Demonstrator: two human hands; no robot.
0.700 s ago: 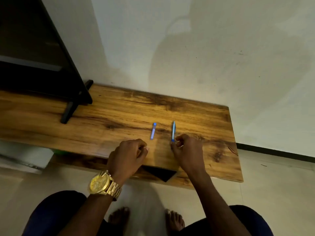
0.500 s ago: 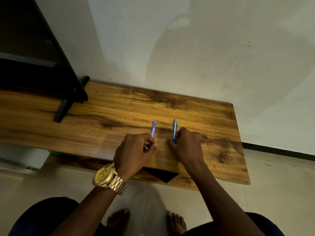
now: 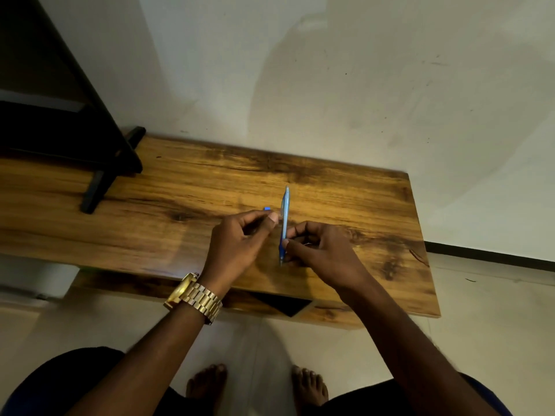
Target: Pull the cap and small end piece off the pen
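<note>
Blue pen (image 3: 284, 219): held off the table (image 3: 150, 211) at frame centre, nearly upright in the picture, tip end low by the right thumb, far end pointing up toward the wall (image 3: 360, 85).
Right hand (image 3: 322, 253): just right of centre, fingers curled, thumb and fingertips clamped on the pen's darker lower part.
Blue cap (image 3: 267, 208): small piece, only its end showing past the left fingertips, just left of the pen; rest hidden by the fingers.
Left hand (image 3: 237, 244): just left of centre, thumb and forefinger pressed together on the cap, other fingers curled below; thumbnail just beside the pen barrel, touching or not could not be told.
Hands together: close, side by side above the table's near half, pen between them.
Gold watch (image 3: 193, 297): on the left wrist, lower centre-left, metal link band.
Table: brown wood with dark grain, stretched across the middle of the frame, right end against the wall.
Black stand (image 3: 99, 181): upper left, one foot resting on the table.
Dark opening (image 3: 282, 304): under the table's near edge, below the hands.
Bare feet (image 3: 207, 388): bottom centre on pale floor (image 3: 480, 325).
Dark trousers (image 3: 60, 385): lower corners of the frame.
</note>
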